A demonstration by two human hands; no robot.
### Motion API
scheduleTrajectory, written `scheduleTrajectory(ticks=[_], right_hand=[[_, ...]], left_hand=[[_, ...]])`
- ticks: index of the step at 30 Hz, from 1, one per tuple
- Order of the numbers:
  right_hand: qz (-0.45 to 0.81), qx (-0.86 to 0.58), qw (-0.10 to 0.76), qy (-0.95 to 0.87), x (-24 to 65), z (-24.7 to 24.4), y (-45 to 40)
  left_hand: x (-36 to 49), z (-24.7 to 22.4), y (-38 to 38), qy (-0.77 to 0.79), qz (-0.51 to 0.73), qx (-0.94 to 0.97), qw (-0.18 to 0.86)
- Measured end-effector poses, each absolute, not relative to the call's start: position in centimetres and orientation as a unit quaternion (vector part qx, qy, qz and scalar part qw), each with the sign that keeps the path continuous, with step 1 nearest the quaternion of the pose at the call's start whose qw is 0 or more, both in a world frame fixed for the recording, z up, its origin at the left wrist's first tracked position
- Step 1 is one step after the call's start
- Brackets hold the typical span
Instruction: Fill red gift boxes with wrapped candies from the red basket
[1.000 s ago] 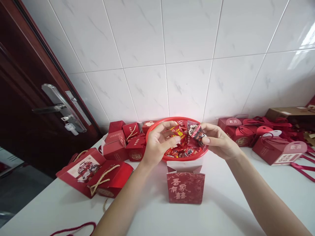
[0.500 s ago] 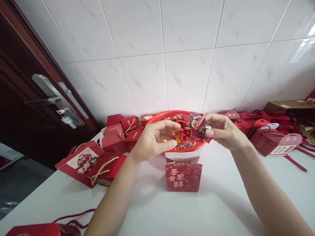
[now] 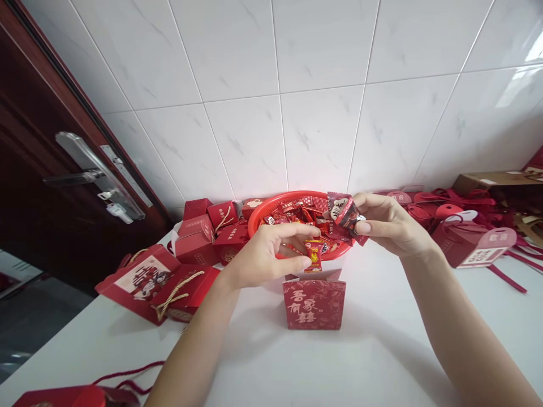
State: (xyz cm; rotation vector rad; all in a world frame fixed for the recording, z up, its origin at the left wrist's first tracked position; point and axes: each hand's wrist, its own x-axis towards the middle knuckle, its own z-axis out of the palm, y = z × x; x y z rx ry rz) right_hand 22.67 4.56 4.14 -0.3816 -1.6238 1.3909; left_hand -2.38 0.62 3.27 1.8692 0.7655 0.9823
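My left hand (image 3: 271,251) holds a small red-and-yellow wrapped candy (image 3: 314,255) at its thumb and fingertips, just above the open top of a red paper gift box (image 3: 314,305). The index finger stretches out above the candy. The box stands upright, with pale Chinese characters on its front. My right hand (image 3: 390,223) is closed on several wrapped candies (image 3: 345,217) in dark red and black wrappers, held up to the right of the box. Behind both hands sits a red plastic basket (image 3: 258,217) of wrapped candies, partly covered by my hands.
Red gift boxes (image 3: 195,237) with cord handles stand at the left, and another box (image 3: 63,395) lies at the near left. On the right are a box (image 3: 470,243), red ribbons and a cardboard box (image 3: 496,181). A tiled wall (image 3: 322,124) and a door (image 3: 42,186) border the table.
My left hand has come down and slightly right with the candy, from in front of the basket to over the gift box. The right hand stays nearly still with its candies.
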Motion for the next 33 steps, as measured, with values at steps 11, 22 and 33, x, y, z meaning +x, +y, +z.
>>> scheduleTrajectory(ticks=[11, 22, 33], right_hand=[[0.558, -0.163, 0.469, -0.665, 22.78, 4.14, 4.64], [0.56, -0.167, 0.457, -0.671, 22.86, 3.95, 4.82], [0.555, -0.164, 0.454, -0.677, 22.89, 3.85, 4.9]], left_hand=[[-2.48, 3.23, 0.81, 0.31, 0.384, 0.775, 0.396], [-2.62, 3.09, 1.11, 0.303, 0.363, 0.784, 0.401], [-2.62, 3.17, 1.35, 0.295, 0.371, 0.805, 0.358]])
